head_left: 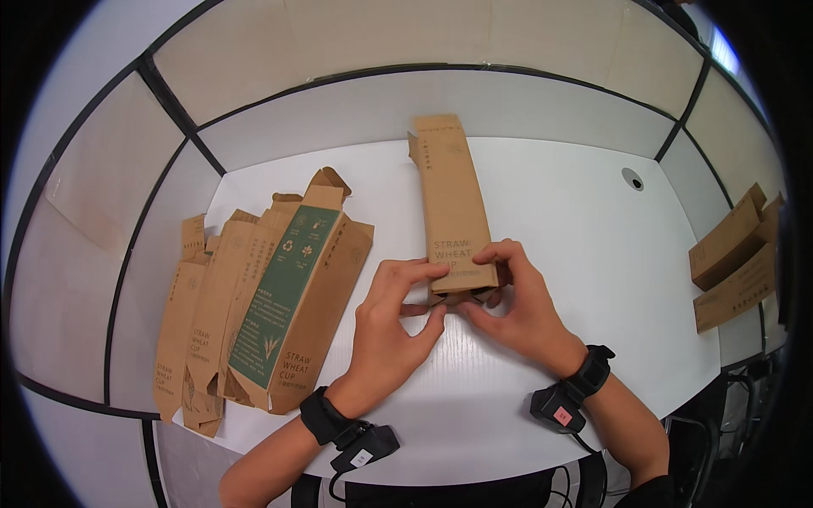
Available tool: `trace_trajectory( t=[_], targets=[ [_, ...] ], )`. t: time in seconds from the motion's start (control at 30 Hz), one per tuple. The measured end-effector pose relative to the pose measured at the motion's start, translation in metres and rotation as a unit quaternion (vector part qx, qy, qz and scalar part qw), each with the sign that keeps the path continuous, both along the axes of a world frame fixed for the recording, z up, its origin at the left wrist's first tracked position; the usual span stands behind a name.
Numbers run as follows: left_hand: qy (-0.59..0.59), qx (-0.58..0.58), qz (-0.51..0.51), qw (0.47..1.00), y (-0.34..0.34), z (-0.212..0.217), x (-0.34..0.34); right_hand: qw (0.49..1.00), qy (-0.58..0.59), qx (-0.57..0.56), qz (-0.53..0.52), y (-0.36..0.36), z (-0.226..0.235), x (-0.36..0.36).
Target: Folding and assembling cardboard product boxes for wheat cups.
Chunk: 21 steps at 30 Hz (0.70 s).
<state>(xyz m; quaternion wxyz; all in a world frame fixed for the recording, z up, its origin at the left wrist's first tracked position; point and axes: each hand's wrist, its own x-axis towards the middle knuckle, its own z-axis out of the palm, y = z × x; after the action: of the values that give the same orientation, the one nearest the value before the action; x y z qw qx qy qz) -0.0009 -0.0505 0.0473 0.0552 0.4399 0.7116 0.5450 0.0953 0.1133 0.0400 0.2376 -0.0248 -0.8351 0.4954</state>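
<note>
Several flat cartons [254, 313] lie fanned in a stack on the left part of the white table [593, 254]; they are brown, and the top one carries a green printed panel; their end flaps stick out at both ends. Just right of the stack the left hand [394, 326] comes up from the lower edge, a black band [322, 415] on its wrist with a small black unit hanging under it; its thumb and forefinger are closed on the near end of the box [453, 207]. That box is a long brown carton standing out from the hands toward the far side of the table, near the middle of it, its far end flaps loose; its near end is held between both hands, slightly lifted off the surface as far as can be told. The right hand [517, 309] pinches the same near end, fingers curled over the top face, thumb underneath; its wrist wears a like band [593, 372]. Far right, well apart, folded boxes [732, 262] are piled at the table's edge; grey partition walls [381, 42] ring the table.
</note>
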Motion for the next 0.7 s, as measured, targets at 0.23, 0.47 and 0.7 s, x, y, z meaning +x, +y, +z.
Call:
trace_trajectory(
  t=[0.23, 0.47, 0.7],
  targets=[
    [0.052, -0.006, 0.023, 0.998, 0.0047, -0.0064, -0.004, 0.999, -0.009, 0.051, 0.006, -0.0003, -0.003, 0.0016],
    [0.094, -0.026, 0.028, 0.995, 0.0052, -0.0056, -0.0029, 0.998, -0.02, 0.057, -0.021, -0.0026, -0.0017, 0.0011],
    [0.106, -0.031, 0.028, 0.994, 0.0067, -0.0066, -0.0041, 0.999, -0.023, 0.033, 0.001, 0.0003, -0.003, 0.0024]
  ],
)
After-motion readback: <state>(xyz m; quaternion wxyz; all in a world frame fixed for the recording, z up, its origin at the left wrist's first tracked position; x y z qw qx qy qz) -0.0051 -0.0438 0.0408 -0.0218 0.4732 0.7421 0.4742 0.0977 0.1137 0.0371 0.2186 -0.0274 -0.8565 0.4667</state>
